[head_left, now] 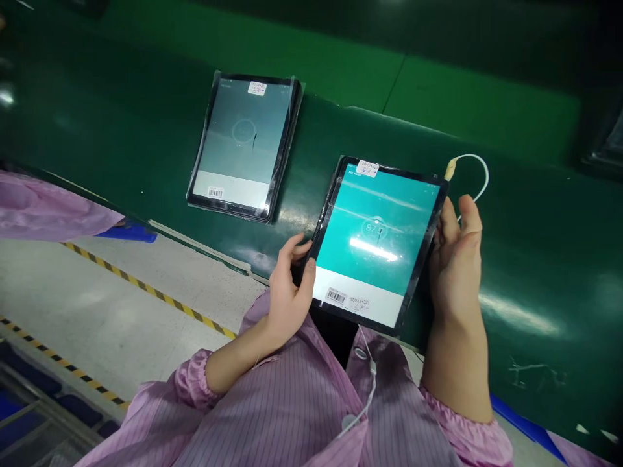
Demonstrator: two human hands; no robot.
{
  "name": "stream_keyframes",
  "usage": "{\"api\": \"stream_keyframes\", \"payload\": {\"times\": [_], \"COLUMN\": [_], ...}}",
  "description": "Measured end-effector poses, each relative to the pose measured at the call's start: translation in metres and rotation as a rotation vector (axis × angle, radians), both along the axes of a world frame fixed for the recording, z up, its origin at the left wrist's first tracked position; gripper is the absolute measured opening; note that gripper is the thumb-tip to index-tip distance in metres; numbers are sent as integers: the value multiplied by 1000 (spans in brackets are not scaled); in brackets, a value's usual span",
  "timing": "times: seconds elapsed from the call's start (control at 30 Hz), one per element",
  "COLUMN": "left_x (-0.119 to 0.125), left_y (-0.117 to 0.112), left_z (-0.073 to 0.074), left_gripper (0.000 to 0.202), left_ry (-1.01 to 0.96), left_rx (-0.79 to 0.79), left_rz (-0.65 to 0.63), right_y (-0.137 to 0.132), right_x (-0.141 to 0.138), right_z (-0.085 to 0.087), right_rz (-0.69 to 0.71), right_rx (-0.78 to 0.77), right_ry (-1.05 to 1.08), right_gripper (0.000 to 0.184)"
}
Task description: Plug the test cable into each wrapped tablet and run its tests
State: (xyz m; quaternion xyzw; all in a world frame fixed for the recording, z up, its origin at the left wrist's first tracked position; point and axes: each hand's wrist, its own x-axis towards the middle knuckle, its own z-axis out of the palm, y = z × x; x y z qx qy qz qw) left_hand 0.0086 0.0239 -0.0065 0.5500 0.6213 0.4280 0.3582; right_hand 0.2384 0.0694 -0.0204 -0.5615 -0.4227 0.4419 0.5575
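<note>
A tablet (374, 240) with a lit teal screen reading "FM Radio" is tilted up off the bench's near edge. My left hand (292, 285) grips its left side, thumb on the front edge and fingers behind. Against the right edge rests my right hand (455, 259), its fingers partly hidden behind the tablet and its thumb raised. A yellow plug (450, 169) sits at the tablet's top right corner, and its white cable (481, 172) loops down behind my right hand. White earphone wire (372, 383) also hangs over my pink striped smock.
Farther left on the green bench (141, 130) lies a stack of tablets (243, 143), the top one with a dim screen. Another person's pink sleeve (53, 204) is at the left edge. Yellow-black tape (150, 292) marks the floor below.
</note>
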Motion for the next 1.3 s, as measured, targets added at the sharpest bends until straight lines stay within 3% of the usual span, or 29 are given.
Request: {"api": "stream_keyframes", "payload": {"times": [0.43, 0.63, 0.73, 0.97, 1.13, 1.3], "left_x": [1, 3, 2, -21, -40, -44], "left_y": [2, -1, -2, 3, 3, 1], "left_z": [0, 4, 4, -2, -1, -3], "left_gripper": [38, 72, 76, 59, 72, 79], "left_ry": [33, 138, 132, 46, -16, 18], "left_rx": [0, -32, -40, -3, -33, -19], "left_rz": [-5, -55, -76, -215, -406, -449], "right_y": [-1, 1, 0, 0, 1, 3], "right_x": [1, 1, 1, 2, 1, 3], "right_z": [-1, -2, -1, -1, -3, -2], "right_rz": [5, -4, -7, 5, -12, -37], "right_rx": [-22, -12, -18, -14, -1, -6], "right_ry": [-36, -40, -63, -81, -92, -78], "right_gripper": [63, 65, 67, 66, 67, 69]}}
